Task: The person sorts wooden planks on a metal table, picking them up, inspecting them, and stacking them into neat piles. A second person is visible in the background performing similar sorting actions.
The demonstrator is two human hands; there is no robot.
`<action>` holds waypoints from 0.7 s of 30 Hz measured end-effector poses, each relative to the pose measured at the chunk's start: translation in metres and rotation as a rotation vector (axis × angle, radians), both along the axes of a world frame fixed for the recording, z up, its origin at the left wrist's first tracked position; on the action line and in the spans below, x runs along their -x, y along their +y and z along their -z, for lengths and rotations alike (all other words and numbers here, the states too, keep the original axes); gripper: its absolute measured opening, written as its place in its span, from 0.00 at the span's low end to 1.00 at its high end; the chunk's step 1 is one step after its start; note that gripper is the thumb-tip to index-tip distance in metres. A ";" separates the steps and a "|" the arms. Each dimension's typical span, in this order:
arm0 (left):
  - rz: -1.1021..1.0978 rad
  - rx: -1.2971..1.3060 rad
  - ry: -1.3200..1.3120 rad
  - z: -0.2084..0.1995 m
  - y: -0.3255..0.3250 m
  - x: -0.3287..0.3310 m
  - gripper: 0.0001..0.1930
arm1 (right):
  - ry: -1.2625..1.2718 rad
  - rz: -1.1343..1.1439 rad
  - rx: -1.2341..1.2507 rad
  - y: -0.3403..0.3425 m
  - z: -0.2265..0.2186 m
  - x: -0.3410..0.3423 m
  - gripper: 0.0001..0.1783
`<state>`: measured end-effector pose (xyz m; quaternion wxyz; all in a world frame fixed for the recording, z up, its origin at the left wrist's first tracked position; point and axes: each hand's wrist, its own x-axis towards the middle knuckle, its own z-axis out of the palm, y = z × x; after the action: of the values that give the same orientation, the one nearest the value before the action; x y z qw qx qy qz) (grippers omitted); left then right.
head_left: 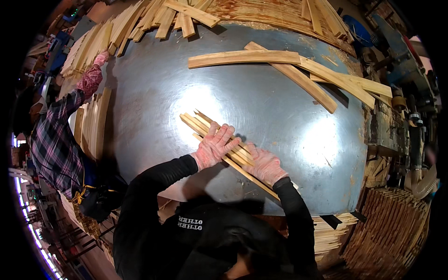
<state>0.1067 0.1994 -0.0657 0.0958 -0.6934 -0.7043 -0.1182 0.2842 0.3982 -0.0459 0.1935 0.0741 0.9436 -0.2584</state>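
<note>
Sticks lie slantwise over the near middle of the bench, the left hand on them, the right hand to its right. Behind, rightward, boards lie crossed. Planks line the far left; a co-worker is left, a machine right.

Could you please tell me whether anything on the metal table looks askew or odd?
The boards on the far side of the table look askew, crossing at different angles. The sticks under the left hand have uneven ends.
</note>
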 end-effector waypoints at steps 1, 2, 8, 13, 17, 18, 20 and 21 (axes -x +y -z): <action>0.035 0.065 0.017 0.004 -0.004 0.010 0.46 | 0.082 -0.046 0.044 -0.004 0.002 0.006 0.40; 0.069 0.124 0.028 0.007 -0.005 0.016 0.46 | -0.012 -0.063 0.079 -0.005 -0.005 0.015 0.41; -0.228 0.454 -0.318 -0.057 -0.039 0.023 0.40 | 0.062 0.239 -0.117 0.077 -0.040 0.036 0.41; -1.169 0.738 -0.556 -0.075 -0.136 0.025 0.46 | 0.331 0.280 -0.839 0.211 -0.034 0.110 0.46; -1.513 0.285 -0.679 -0.014 -0.215 0.004 0.54 | 0.085 0.349 -0.928 0.290 -0.023 0.172 0.56; -1.537 0.237 -0.696 -0.001 -0.219 0.006 0.54 | 0.032 0.338 -0.936 0.304 -0.014 0.183 0.59; -1.574 0.146 -0.733 0.016 -0.216 0.016 0.53 | -0.045 0.347 -0.702 0.330 0.026 0.191 0.59; -1.610 0.171 -0.763 0.007 -0.209 0.016 0.53 | -0.105 0.355 -0.660 0.318 0.024 0.199 0.58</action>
<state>0.0908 -0.0100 -0.0727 -0.1431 0.0927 -0.9679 -0.1847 0.0849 0.7166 -0.0702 0.1595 0.3081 0.9373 0.0342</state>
